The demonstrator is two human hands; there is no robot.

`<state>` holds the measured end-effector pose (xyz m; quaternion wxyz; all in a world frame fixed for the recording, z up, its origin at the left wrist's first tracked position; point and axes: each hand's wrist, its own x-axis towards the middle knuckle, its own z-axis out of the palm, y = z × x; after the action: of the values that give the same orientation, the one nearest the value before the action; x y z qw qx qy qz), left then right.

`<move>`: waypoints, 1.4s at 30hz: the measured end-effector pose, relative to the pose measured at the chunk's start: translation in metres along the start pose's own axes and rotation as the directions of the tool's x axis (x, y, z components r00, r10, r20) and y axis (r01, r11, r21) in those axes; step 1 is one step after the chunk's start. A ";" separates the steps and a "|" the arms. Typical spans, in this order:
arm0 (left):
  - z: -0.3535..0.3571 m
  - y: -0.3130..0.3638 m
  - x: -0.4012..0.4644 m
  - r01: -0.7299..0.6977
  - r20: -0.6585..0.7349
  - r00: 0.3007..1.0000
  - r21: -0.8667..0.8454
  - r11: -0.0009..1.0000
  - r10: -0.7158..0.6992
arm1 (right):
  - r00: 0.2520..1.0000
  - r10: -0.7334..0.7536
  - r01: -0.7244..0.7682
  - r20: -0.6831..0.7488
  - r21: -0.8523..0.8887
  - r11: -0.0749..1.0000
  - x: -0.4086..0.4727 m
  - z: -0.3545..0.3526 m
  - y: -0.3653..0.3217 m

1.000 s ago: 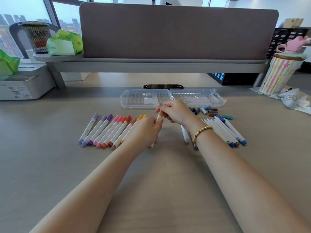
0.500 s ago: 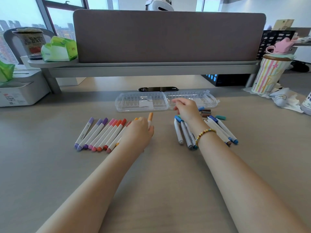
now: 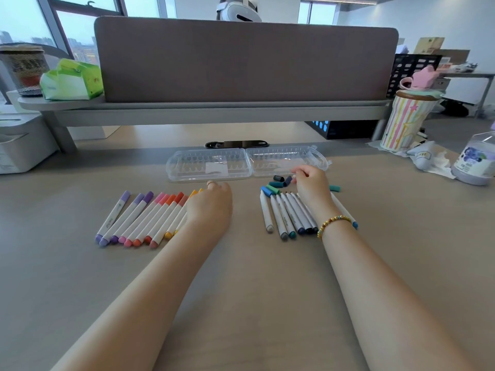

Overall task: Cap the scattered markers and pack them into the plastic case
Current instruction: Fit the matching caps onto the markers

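Observation:
The clear plastic case (image 3: 209, 167) lies open and empty at the back of the desk. Several capped markers (image 3: 139, 218), purple through orange, lie in a row on the left. My left hand (image 3: 209, 207) rests knuckles-up on the row's right end, over the yellow and orange ones; its fingers are hidden. Several uncapped markers (image 3: 286, 212) with blue, green and grey ends lie on the right. Behind them sit loose caps (image 3: 277, 183). My right hand (image 3: 312, 183) reaches into those caps, thumb and fingertips pinching a dark blue one. A teal cap (image 3: 334, 187) lies right of that hand.
A raised shelf with a grey divider (image 3: 241, 62) spans the back. A striped tumbler (image 3: 404, 121), crumpled tissue (image 3: 431, 159) and a bottle (image 3: 474, 159) stand at the right. A white box (image 3: 18, 145) sits at the left. Bare desk lies in front of the markers.
My left hand has lowered the orange marker onto the right end of the capped row. My right hand let go of that marker and moved right and back to the loose caps.

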<state>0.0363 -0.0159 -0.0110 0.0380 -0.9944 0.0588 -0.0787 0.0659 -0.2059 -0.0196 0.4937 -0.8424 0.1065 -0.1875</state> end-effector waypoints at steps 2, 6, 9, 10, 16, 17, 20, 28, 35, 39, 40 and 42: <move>-0.005 0.015 0.004 -0.024 0.025 0.999 -0.174 0.984 0.029 | 0.999 0.023 -0.022 -0.034 0.011 1.000 0.003 -0.006 0.005; 0.000 0.045 0.022 -0.036 0.124 0.989 -0.338 0.941 0.082 | 0.990 0.091 -0.081 -0.109 0.085 0.993 0.010 -0.016 0.016; 0.002 0.053 0.033 0.013 0.213 0.974 -0.403 0.915 0.081 | 0.988 0.098 -0.092 -0.117 0.053 0.994 0.011 -0.016 0.020; 0.003 0.054 0.036 0.021 0.231 0.969 -0.416 0.909 0.083 | 0.989 0.087 -0.084 -0.120 0.025 0.996 0.011 -0.016 0.021; 0.009 0.048 0.047 -0.017 0.266 0.956 -0.379 0.925 0.127 | 0.987 -0.030 -0.010 -0.157 -0.249 0.968 0.013 -0.016 0.022; 0.008 0.046 0.046 -0.024 0.268 0.955 -0.365 0.931 0.130 | 0.987 -0.055 0.008 -0.152 -0.293 0.956 0.014 -0.017 0.022; 0.007 0.044 0.045 -0.041 0.267 0.954 -0.329 0.943 0.135 | 0.995 -0.060 0.027 -0.085 -0.345 0.938 0.015 -0.023 0.026; 0.008 0.040 0.047 0.012 0.262 0.962 -0.321 0.947 0.076 | 0.996 -0.017 0.049 0.088 -0.373 0.926 0.006 -0.048 0.023; 0.009 0.039 0.045 -0.002 0.295 0.951 -0.283 0.959 0.089 | 0.986 0.087 -0.041 0.144 -0.297 0.954 0.003 -0.073 0.021; 0.006 0.042 0.043 -0.010 0.285 0.955 -0.263 0.965 0.087 | 0.983 0.102 -0.045 0.156 -0.330 0.943 0.001 -0.082 0.022; 0.004 0.043 0.041 -0.006 0.251 0.965 -0.268 0.963 0.076 | 0.982 0.106 -0.048 0.154 -0.341 0.939 0.001 -0.084 0.022; -0.002 0.047 0.037 -0.034 0.129 0.989 -0.300 0.953 0.076 | 0.977 0.133 -0.062 0.168 -0.369 0.927 0.001 -0.088 0.022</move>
<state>0.0674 -0.0671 -0.0073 -0.1056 -0.9899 0.0948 0.0016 0.0298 -0.2863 0.0001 0.3470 -0.9265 0.1334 -0.0586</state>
